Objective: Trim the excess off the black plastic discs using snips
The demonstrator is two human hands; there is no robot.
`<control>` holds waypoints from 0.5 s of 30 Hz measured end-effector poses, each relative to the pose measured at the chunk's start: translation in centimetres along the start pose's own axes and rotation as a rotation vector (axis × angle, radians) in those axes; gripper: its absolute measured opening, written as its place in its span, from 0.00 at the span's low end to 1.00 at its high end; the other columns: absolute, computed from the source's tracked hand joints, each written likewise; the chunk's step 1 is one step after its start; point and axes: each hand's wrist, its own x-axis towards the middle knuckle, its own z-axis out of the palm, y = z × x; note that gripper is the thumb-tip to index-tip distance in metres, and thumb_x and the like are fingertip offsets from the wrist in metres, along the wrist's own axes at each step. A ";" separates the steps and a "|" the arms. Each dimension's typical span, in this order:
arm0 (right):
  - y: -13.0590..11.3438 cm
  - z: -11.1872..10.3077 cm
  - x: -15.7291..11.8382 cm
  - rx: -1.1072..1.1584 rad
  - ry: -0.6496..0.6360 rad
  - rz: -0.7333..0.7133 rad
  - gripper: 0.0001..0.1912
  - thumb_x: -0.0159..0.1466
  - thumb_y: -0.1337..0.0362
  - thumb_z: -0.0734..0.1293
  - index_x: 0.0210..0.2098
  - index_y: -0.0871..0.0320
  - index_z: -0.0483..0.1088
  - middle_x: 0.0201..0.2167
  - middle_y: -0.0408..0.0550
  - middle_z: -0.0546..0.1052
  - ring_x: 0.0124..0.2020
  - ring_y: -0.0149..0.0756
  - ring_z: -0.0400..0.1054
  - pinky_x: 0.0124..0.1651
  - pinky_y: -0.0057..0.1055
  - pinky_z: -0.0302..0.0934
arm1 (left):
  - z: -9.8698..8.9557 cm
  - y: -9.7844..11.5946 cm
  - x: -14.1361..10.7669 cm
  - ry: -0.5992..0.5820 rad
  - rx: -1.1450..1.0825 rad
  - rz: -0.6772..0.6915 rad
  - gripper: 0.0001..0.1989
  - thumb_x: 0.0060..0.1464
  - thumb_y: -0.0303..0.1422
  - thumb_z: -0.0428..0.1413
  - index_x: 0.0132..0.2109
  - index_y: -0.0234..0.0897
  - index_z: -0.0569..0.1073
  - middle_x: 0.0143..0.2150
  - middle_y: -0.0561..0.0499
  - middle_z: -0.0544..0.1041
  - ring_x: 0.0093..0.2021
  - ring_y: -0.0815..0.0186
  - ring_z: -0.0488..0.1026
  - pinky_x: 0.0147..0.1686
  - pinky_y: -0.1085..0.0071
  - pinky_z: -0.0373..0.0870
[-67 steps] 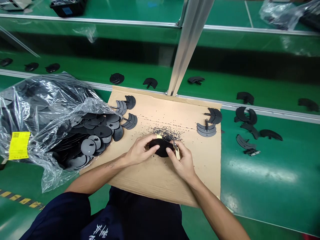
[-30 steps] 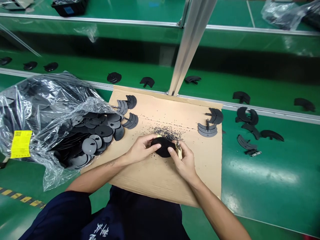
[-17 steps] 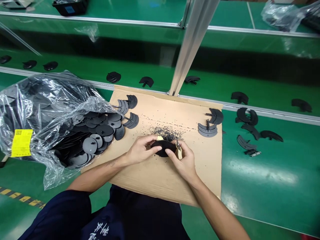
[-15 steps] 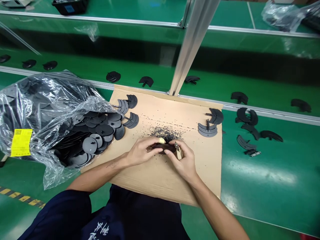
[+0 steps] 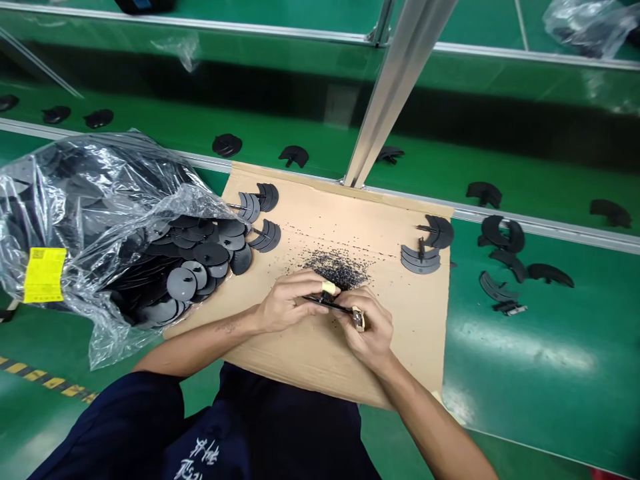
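My left hand [image 5: 287,300] is closed, pinching a thin black plastic disc [image 5: 325,303] that is tilted nearly edge-on. Pale yellow tape wraps one of its fingertips. My right hand [image 5: 367,327] is closed on the disc's other side. A small tool with a shiny metal end [image 5: 358,319] and a pale yellow part is tucked in the right hand; most of it is hidden by the fingers. Just beyond both hands, a heap of tiny black bits [image 5: 340,267] is scattered over a cardboard sheet [image 5: 300,360].
At left, a clear plastic bag [image 5: 125,157] with a yellow label spills many black discs [image 5: 183,283]. Stacks of curved black pieces [image 5: 265,237] lie on the cardboard's left, with more curved pieces [image 5: 420,260] on its right. A metal post [image 5: 387,100] rises behind the cardboard.
The disc has turned from lying flatter to nearly edge-on between my hands. My right fingers have curled further in. The view has shifted slightly.
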 end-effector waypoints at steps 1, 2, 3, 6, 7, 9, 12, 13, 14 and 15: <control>-0.1 0.1 0.0 -0.006 0.001 0.001 0.10 0.63 0.73 0.68 0.41 0.52 0.70 0.34 0.46 0.78 0.32 0.38 0.73 0.35 0.38 0.67 | 0.1 0.1 0.0 0.010 0.013 0.019 0.17 0.64 0.42 0.57 0.49 0.33 0.79 0.38 0.42 0.81 0.38 0.65 0.77 0.37 0.68 0.77; -0.2 0.1 0.0 -0.015 -0.001 0.002 0.10 0.63 0.73 0.68 0.41 0.52 0.70 0.34 0.47 0.78 0.33 0.37 0.73 0.35 0.37 0.67 | 0.1 0.1 0.0 0.019 0.026 0.036 0.16 0.64 0.41 0.57 0.50 0.33 0.78 0.38 0.42 0.81 0.37 0.65 0.77 0.37 0.67 0.76; -0.2 0.1 0.0 -0.025 -0.006 0.004 0.10 0.63 0.73 0.67 0.41 0.52 0.70 0.34 0.47 0.78 0.33 0.37 0.73 0.35 0.37 0.67 | 0.1 0.1 -0.1 0.030 0.039 0.052 0.14 0.63 0.39 0.59 0.49 0.34 0.78 0.37 0.43 0.81 0.36 0.65 0.77 0.37 0.67 0.76; -0.5 0.1 0.1 -0.032 -0.038 0.017 0.09 0.64 0.73 0.66 0.41 0.53 0.70 0.34 0.47 0.79 0.33 0.38 0.73 0.35 0.37 0.67 | -0.1 0.2 0.0 0.050 0.071 0.085 0.12 0.59 0.36 0.63 0.48 0.34 0.78 0.33 0.46 0.81 0.32 0.66 0.76 0.34 0.69 0.74; -0.5 0.1 0.1 -0.030 -0.047 0.020 0.09 0.64 0.73 0.66 0.41 0.53 0.70 0.34 0.48 0.79 0.33 0.38 0.73 0.35 0.36 0.67 | -0.2 0.3 0.0 0.044 0.075 0.094 0.12 0.58 0.35 0.64 0.48 0.34 0.78 0.33 0.46 0.81 0.32 0.66 0.76 0.33 0.69 0.74; -0.6 0.1 0.1 -0.030 -0.055 0.018 0.09 0.64 0.72 0.67 0.41 0.53 0.70 0.35 0.48 0.79 0.34 0.38 0.73 0.35 0.36 0.67 | -0.4 0.2 0.1 0.016 0.076 0.112 0.11 0.60 0.33 0.62 0.49 0.34 0.78 0.34 0.44 0.82 0.34 0.65 0.77 0.35 0.68 0.74; -0.5 0.0 0.1 -0.027 -0.060 0.016 0.08 0.64 0.72 0.67 0.40 0.53 0.70 0.35 0.48 0.79 0.34 0.38 0.73 0.35 0.36 0.66 | -0.7 0.1 0.2 -0.019 0.076 0.143 0.11 0.63 0.33 0.59 0.51 0.35 0.76 0.37 0.43 0.82 0.37 0.64 0.78 0.37 0.66 0.76; -0.5 0.0 0.1 -0.020 -0.064 0.016 0.08 0.64 0.72 0.67 0.40 0.53 0.70 0.35 0.48 0.79 0.34 0.38 0.73 0.35 0.36 0.67 | -0.7 0.1 0.2 -0.022 0.084 0.149 0.11 0.64 0.33 0.59 0.51 0.35 0.76 0.37 0.43 0.82 0.37 0.64 0.78 0.36 0.66 0.76; -0.5 0.0 0.1 -0.011 -0.069 0.019 0.08 0.64 0.72 0.67 0.40 0.53 0.70 0.36 0.47 0.79 0.34 0.38 0.73 0.35 0.36 0.67 | -0.7 0.0 0.2 -0.026 0.091 0.154 0.11 0.64 0.33 0.58 0.51 0.34 0.76 0.36 0.43 0.82 0.36 0.64 0.78 0.36 0.65 0.76; -0.5 0.0 0.1 -0.003 -0.071 0.021 0.08 0.64 0.72 0.67 0.40 0.53 0.71 0.36 0.48 0.79 0.34 0.38 0.73 0.35 0.36 0.67 | -0.8 0.0 0.2 -0.030 0.093 0.157 0.11 0.64 0.34 0.58 0.51 0.34 0.76 0.36 0.43 0.82 0.36 0.64 0.78 0.36 0.65 0.76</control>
